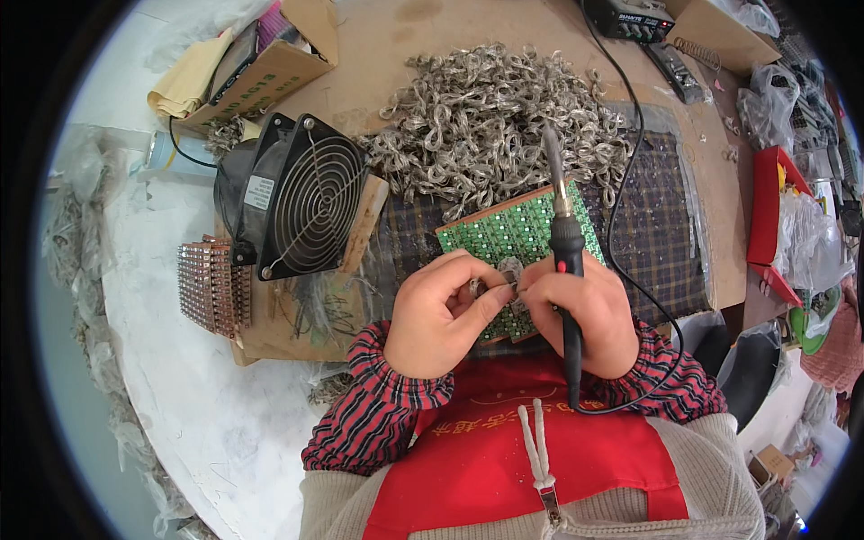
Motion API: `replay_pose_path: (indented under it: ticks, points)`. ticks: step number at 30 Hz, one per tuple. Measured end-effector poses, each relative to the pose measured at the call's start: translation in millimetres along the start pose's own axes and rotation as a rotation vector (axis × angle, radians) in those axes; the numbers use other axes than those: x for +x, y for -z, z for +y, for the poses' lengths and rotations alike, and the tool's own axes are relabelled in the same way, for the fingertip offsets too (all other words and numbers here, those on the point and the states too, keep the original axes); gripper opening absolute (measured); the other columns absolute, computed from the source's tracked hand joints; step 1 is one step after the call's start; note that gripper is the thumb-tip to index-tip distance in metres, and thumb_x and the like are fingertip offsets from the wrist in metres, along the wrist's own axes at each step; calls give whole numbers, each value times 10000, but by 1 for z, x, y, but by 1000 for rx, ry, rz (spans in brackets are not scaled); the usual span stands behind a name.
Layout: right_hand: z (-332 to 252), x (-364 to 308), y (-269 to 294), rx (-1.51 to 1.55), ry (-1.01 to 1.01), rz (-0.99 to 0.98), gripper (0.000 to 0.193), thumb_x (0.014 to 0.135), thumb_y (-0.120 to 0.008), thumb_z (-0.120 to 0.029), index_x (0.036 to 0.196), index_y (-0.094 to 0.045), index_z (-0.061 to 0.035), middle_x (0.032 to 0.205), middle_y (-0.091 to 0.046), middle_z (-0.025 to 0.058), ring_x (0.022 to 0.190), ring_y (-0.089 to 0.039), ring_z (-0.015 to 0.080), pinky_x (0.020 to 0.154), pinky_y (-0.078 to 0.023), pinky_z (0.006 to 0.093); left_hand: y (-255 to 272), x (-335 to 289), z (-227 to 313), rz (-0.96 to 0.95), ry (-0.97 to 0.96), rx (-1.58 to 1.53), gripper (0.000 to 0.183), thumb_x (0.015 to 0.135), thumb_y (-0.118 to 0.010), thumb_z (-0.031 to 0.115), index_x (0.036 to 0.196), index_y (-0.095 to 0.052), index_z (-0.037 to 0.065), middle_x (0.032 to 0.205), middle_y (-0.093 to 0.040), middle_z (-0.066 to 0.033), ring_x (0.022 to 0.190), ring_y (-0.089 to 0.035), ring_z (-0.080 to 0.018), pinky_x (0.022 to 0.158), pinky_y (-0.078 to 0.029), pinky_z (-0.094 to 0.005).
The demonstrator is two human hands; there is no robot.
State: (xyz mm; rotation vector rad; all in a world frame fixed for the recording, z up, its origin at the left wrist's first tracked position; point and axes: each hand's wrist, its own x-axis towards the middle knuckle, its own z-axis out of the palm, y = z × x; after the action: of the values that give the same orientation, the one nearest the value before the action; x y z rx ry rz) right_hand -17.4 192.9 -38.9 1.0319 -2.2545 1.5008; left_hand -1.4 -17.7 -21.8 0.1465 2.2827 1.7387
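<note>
Near the edge of the table (504, 22) closest to the wearer: left hand (430, 317), fingers clamped on wire bundle (511, 267), over green circuit boards (508, 223); right hand (598, 310), fingers clasping soldering iron (567, 241).

Green circuit board (513, 223), black-handled soldering iron (566, 256), silvery-grey wire bundles (495, 126), dark plaid cloth (664, 211), red apron (472, 459)

White table (180, 405): scuffed top, spreading from 7 to 10 o'clock
Brown board (378, 81): stained, reaching up to 12 o'clock
Clear plastic (67, 238): crumpled beyond the table at 9 o'clock
Blue-grey strip (67, 378): 8 o'clock, wall or floor unclear
Crowded side: plastic bags (801, 234) at 3 o'clock, small carton (776, 462) at 4
Light: bright, even
</note>
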Motion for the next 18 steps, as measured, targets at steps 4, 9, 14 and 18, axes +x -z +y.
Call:
replay_pose_path:
  ticks: [4,9,14,18]
  points:
    - [-2,-8,3,5,-84,28,445,714,-729,98,1104,-591,-66,901,-665,91,777,-635,322,677,-509,406,0,1,2,32,50,145,110,887,-728,77,865,-651,2,776,-579,-64,559,-521,-118,525,-401,-295]
    - [-6,-13,4,16,-159,85,406,813,-752,107,1112,-532,-57,927,-714,145,811,-706,292,712,-557,375,-2,4,6,5,97,229,147,882,-719,97,823,-624,1,752,-597,-96,559,-580,-159,522,-422,-321]
    - [-6,-10,-2,55,-145,117,395,808,-793,39,1120,-567,-51,1011,-730,145,823,-691,338,692,-552,402,1,3,6,5,115,177,120,898,-719,86,851,-646,3,737,-597,-52,549,-527,-103,516,-395,-288]
    - [-7,-7,-6,73,-145,97,384,824,-796,7,1129,-572,-49,1002,-721,145,826,-693,325,708,-553,398,6,-3,4,-23,116,-21,112,915,-740,102,892,-682,9,755,-583,-13,560,-471,-55,518,-366,-251]
